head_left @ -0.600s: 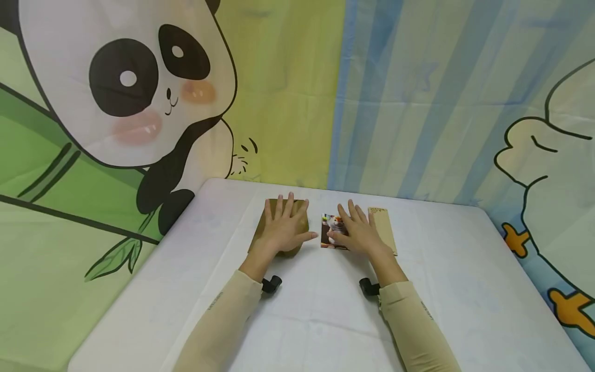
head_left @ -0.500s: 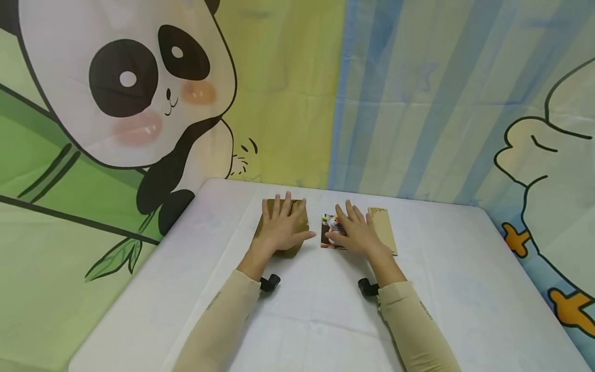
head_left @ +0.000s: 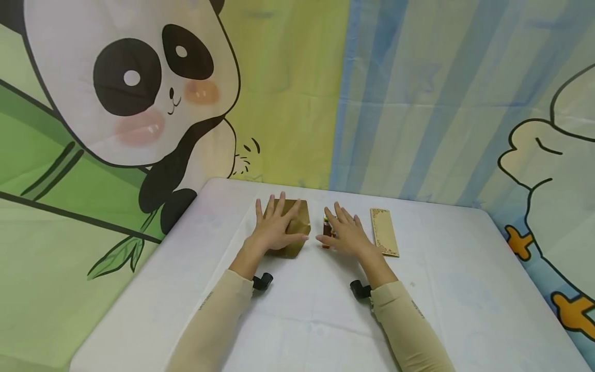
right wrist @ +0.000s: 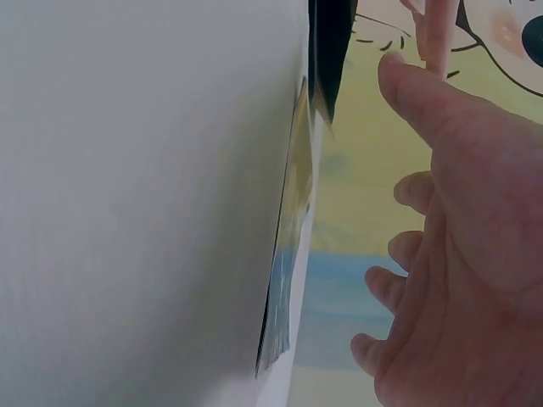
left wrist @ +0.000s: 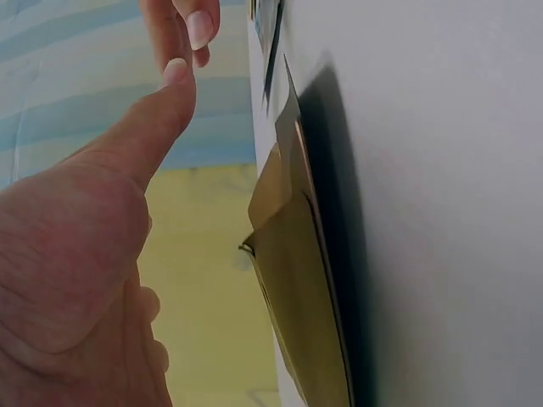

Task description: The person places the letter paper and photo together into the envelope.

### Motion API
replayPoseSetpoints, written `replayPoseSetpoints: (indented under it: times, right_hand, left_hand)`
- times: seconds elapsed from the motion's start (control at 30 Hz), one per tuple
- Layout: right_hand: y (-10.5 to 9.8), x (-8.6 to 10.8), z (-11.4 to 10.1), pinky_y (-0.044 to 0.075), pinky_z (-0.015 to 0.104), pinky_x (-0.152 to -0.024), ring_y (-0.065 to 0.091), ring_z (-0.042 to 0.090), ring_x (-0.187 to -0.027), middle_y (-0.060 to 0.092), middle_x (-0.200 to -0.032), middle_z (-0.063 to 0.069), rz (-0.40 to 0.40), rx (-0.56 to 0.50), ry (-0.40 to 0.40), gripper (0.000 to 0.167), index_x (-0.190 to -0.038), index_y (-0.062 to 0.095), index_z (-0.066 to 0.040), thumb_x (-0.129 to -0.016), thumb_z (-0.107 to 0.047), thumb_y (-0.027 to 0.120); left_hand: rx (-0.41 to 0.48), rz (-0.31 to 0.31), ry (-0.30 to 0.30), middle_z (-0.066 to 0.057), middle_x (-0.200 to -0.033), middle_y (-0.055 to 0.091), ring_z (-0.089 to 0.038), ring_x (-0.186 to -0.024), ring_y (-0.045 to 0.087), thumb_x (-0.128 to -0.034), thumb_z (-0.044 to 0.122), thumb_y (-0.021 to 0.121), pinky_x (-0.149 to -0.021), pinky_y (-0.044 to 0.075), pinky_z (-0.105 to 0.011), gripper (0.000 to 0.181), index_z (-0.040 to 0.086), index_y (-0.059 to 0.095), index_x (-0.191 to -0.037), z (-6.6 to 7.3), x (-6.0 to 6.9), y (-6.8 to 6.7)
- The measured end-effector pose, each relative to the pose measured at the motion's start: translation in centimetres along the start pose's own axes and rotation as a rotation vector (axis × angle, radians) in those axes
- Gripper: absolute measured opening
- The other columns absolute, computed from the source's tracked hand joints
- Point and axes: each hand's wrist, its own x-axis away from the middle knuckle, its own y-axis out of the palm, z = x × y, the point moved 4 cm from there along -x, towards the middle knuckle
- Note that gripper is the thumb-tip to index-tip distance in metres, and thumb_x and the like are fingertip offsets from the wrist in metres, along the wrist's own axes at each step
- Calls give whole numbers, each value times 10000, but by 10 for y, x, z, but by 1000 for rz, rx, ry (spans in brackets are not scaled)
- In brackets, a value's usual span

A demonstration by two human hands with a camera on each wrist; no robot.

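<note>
Sleeves [head_left: 209,320] cross the white tabletop [head_left: 307,320]; the left hand [head_left: 273,230], spread and empty, hovers above the brown envelope [head_left: 302,223], the right hand [head_left: 348,233] likewise above a picture card [head_left: 327,228]. Both look light and easily creased, best pinched by an edge.

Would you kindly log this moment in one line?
left hand: above brown envelope | right hand: above picture card | held: nothing | beige card: on table

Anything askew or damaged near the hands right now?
Mainly the brown envelope: in the left wrist view its paper peaks up off the tabletop instead of lying flat, perhaps just a loose fold. The tan card lies slightly slanted. I see no spill or tear.
</note>
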Motion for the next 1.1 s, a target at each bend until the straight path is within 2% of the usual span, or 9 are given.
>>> replayPoseSetpoints:
  times: [0.27, 0.5, 0.67, 0.93, 1.1]
  right_hand:
    - [7, -5, -15, 107, 678, -1240, 132, 401, -1607, 29, -1755, 154, -9, 25, -34, 891, -1671, 186, -181, -1000, -615, 580]
    - [11, -11, -26, 109, 664, -1248, 128, 373, -1614, 19, -1756, 126, -18, 34, -45, 901, -1675, 171, -209, -993, -655, 555]
    - [14, -14, -31, 120, 670, -1243, 137, 374, -1611, 43, -1756, 143, -29, 49, -65, 894, -1674, 184, -196, -994, -609, 593]
    - [17, -17, -37, 104, 672, -1244, 182, 383, -1601, 75, -1756, 139, -32, 68, -60, 909, -1673, 193, -193, -982, -614, 608]
    - [19, -17, -41, 86, 654, -1255, 165, 361, -1609, 32, -1760, 103, -52, 62, -56, 921, -1674, 188, -200, -976, -648, 588]
  left_hand:
    - [-11, -16, 18, -161, -1742, -138, -450, -1582, -151, -855, 795, 631, -1152, -236, -696, 1066, 394, 61, -1662, -11, 2, -2]
    - [-16, -29, 35, -136, -1729, -196, -450, -1578, -168, -807, 847, 624, -1152, -216, -715, 1131, 425, -3, -1647, -13, 2, -4]
    - [-25, -37, 40, -132, -1723, -212, -451, -1579, -161, -796, 857, 622, -1158, -190, -728, 1147, 434, -26, -1643, -14, 2, -5]
    - [14, -46, 45, -154, -1727, -196, -454, -1577, -161, -761, 806, 716, -1143, -235, -711, 1200, 380, 52, -1667, -15, 5, -8]
    - [2, -47, 47, -152, -1728, -201, -462, -1581, -147, -757, 788, 733, -1134, -236, -723, 1206, 337, 96, -1676, -17, 5, -7]
